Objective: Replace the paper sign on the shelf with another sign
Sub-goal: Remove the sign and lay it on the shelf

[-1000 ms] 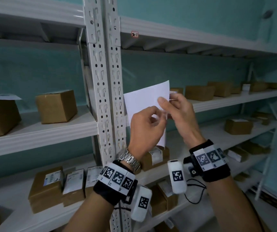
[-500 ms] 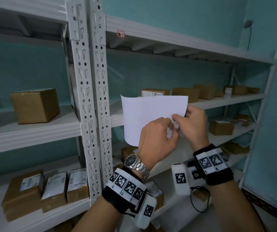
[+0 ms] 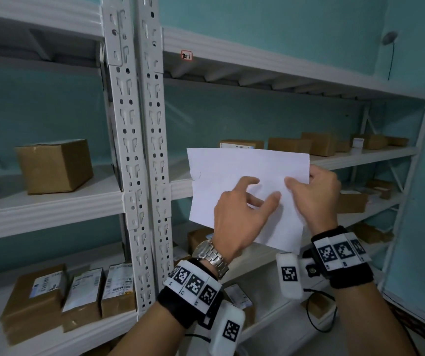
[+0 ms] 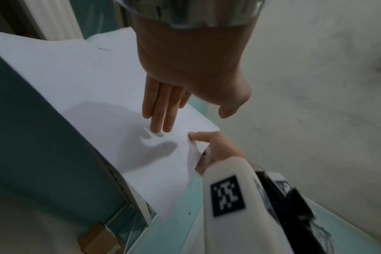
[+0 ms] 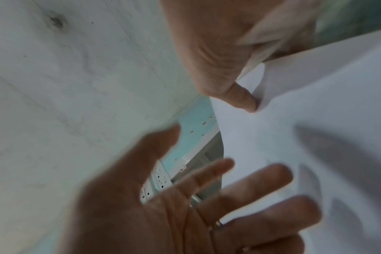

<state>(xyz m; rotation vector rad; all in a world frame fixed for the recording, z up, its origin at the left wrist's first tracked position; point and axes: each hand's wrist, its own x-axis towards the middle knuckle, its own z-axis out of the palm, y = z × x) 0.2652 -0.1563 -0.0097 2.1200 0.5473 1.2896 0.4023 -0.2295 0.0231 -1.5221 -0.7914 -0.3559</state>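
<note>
My right hand [image 3: 314, 194] pinching the white paper sign [image 3: 244, 176] at its right edge, held up before the shelf [image 3: 360, 158], my left hand [image 3: 242, 214] spread, fingers loose, left wrist view alone showing the fingertips [image 4: 161, 127] just off the sheet, head view alone showing a small tear on the left edge.

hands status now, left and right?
Left hand: open, fingers spread against the paper sheet.
Right hand: pinching the sheet's right edge.
</note>
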